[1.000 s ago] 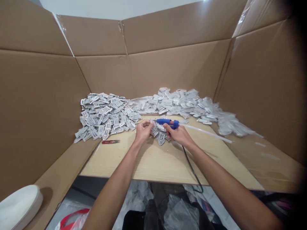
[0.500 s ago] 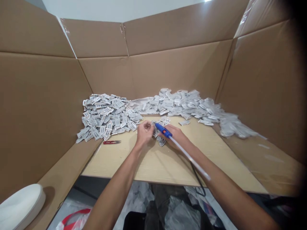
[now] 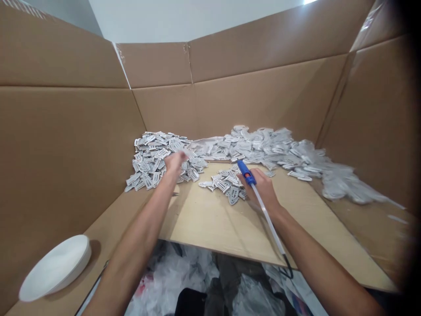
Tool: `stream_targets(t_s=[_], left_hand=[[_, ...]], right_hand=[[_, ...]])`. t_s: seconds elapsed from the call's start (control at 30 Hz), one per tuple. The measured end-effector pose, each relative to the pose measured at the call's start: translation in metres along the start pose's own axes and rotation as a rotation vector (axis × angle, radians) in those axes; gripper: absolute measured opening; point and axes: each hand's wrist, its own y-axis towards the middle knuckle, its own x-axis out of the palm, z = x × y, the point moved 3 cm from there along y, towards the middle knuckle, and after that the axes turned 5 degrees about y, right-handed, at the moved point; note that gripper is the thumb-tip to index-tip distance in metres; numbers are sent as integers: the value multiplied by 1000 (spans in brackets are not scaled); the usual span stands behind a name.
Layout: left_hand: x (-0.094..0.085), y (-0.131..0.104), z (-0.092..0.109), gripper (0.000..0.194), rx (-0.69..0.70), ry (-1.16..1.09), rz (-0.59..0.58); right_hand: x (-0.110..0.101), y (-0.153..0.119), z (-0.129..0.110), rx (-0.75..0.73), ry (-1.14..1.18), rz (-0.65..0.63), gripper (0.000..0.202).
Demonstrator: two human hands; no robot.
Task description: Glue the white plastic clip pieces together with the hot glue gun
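My right hand (image 3: 265, 188) is closed round a blue glue gun (image 3: 246, 172); a long white glue stick (image 3: 268, 219) runs out of its back end. Beside it, on the board, lies a small heap of grey and white flat pieces (image 3: 223, 183). Over a large pile of similar flat pieces (image 3: 148, 160) at the left, my left hand (image 3: 175, 163) is smeared by motion, so I cannot tell what its fingers hold. Metal snips (image 3: 176, 193) show only their tips, the rest hidden by my left forearm.
Clear-bagged pieces (image 3: 263, 145) are heaped along the back and right. Cardboard walls (image 3: 256, 96) enclose the wooden board (image 3: 204, 224). A white round dish (image 3: 55, 267) stands at the lower left. The gun's black cord (image 3: 289, 267) hangs past the front edge.
My left hand has moved from the small central heap to the left pile. My right hand still holds the glue gun, now apart from the left hand. The view has shifted left.
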Motion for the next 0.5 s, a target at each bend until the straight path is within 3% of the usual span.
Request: stream_targets(t_s=[0.07, 0.13, 0.17, 0.27, 0.37, 0.43, 0.5], left_hand=[[-1, 20, 17, 15, 98, -96, 72], [3, 17, 17, 23, 170, 23, 28], [7, 7, 11, 24, 207, 148, -47], [19, -37, -24, 21, 250, 466, -454], [22, -67, -52, 18, 271, 680, -782], [20, -73, -59, 15, 267, 748, -940], [16, -72, -60, 12, 268, 758, -989]], right_hand=[[3, 1, 0, 17, 12, -17, 39], [5, 1, 0, 51, 30, -47, 39], [6, 1, 1, 74, 37, -68, 39], [9, 1, 4, 136, 43, -160, 36], [10, -2, 5, 159, 68, -239, 31], [11, -4, 2, 169, 117, -282, 27], [15, -7, -4, 159, 177, -346, 24]])
